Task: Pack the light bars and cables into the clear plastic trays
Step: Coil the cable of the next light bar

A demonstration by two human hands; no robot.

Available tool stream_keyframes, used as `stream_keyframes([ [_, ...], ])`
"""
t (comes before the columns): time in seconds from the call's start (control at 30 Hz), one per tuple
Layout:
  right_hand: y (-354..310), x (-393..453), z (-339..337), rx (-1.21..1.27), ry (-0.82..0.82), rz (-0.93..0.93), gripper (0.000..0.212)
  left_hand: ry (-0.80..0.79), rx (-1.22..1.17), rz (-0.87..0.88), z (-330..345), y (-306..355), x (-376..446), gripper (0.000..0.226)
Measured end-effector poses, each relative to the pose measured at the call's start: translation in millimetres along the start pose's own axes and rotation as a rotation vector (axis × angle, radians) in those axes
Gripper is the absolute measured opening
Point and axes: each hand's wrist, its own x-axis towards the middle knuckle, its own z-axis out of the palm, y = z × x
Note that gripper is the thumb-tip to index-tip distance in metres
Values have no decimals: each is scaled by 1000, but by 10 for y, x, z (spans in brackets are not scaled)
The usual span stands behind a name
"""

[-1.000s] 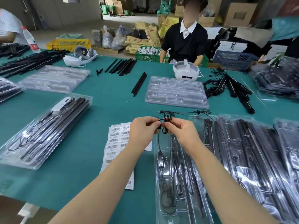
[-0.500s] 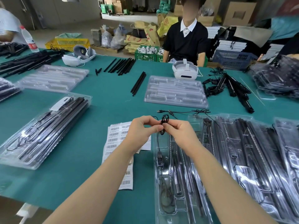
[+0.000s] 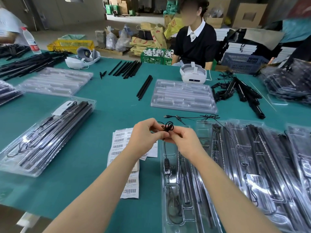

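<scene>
My left hand (image 3: 144, 137) and my right hand (image 3: 186, 143) meet above the near clear tray (image 3: 164, 206), both pinching a small coiled bundle of thin black cable (image 3: 167, 127). The cable runs down from my fingers to an inline controller (image 3: 167, 166) lying in that tray, beside black light bars (image 3: 186, 185). Another cable with a USB plug (image 3: 167, 116) lies loose on the green table beyond my hands. More filled trays (image 3: 262, 165) overlap to the right.
A filled tray (image 3: 45, 137) sits at the left, barcode label sheets (image 3: 123, 148) under my left wrist. Empty trays (image 3: 182, 95) (image 3: 55, 80), loose black bars (image 3: 144, 87), two white headsets (image 3: 193, 73) (image 3: 82, 58) and a seated person (image 3: 195, 41) are farther back.
My hands have kept working the cable coil between the fingertips; the coil sits slightly higher and tighter. Nothing else on the table has moved.
</scene>
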Motion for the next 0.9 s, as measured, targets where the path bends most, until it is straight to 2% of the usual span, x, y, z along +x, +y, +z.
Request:
stream_keyframes([
  [0.13, 78, 17, 17, 49, 87, 19, 25, -32, -137, -61, -55, 65, 10, 28],
  [0.23, 103, 38, -2, 21, 128, 34, 14, -97, -123, -96, -89, 79, 20, 48],
  [0.37, 57, 39, -33, 23, 131, 10, 10, -224, -205, -62, -135, 67, 19, 20],
  [0.57, -15, 78, -14, 8, 148, -25, 4, -239, -302, -91, -98, 56, -11, 14],
  [0.67, -34, 97, -14, -66, 199, 13, 22, -200, -266, -60, -135, 78, -13, 13],
  [0.77, -58, 114, 13, -103, 109, 108, 35, -177, -315, -10, -193, 145, 7, 17],
  [0.83, -47, 113, 47, -108, 36, 170, 35, -164, -375, 2, -217, 189, 18, 18],
  [0.9, -27, 110, 88, -177, -13, 154, 28, -137, -417, -8, -237, 193, 33, 13],
])
